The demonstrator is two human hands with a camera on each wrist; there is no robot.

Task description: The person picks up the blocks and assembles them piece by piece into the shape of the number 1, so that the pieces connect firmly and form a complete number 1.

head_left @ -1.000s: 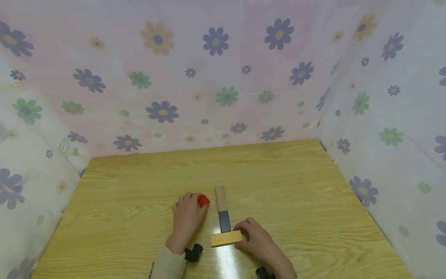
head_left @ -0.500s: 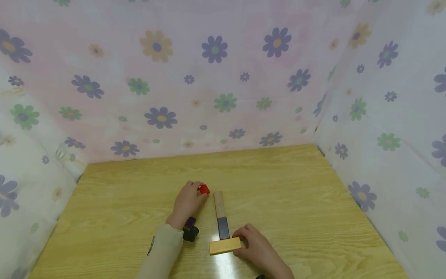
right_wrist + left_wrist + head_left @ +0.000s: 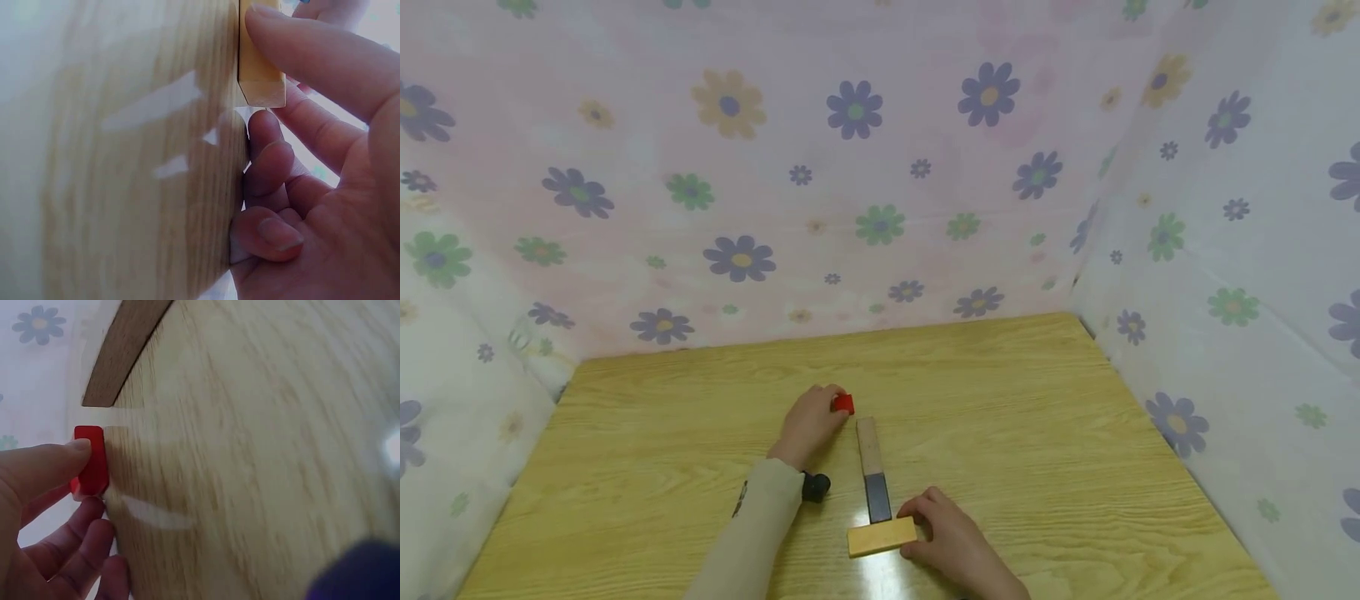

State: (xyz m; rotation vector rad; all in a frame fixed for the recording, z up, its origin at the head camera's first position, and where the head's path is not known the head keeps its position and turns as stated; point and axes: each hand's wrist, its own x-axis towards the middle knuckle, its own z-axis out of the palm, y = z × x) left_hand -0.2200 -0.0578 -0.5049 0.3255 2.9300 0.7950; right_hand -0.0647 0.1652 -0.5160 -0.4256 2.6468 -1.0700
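My left hand (image 3: 808,425) pinches a small red block (image 3: 844,404) between thumb and fingers, just left of and beyond the far end of a bare wooden block (image 3: 869,446). In the left wrist view, the thumb lies across the red block (image 3: 92,462), and a gap separates it from the wooden block (image 3: 128,353). A black block (image 3: 877,498) continues the line of the wooden one toward me. Crosswise at its near end lies a yellow block (image 3: 882,537). My right hand (image 3: 951,533) grips the yellow block's right end, with the thumb along its side (image 3: 262,69).
The blocks lie on a wood-grain tabletop (image 3: 1015,417). Flowered cloth (image 3: 880,225) rises along the back and both sides of the table. A black wrist camera (image 3: 815,487) sits beside the left sleeve (image 3: 752,525).
My left hand has carried the red block away from me and slightly right, from beside the wooden block to past its far end. My right hand keeps its grip on the yellow block.
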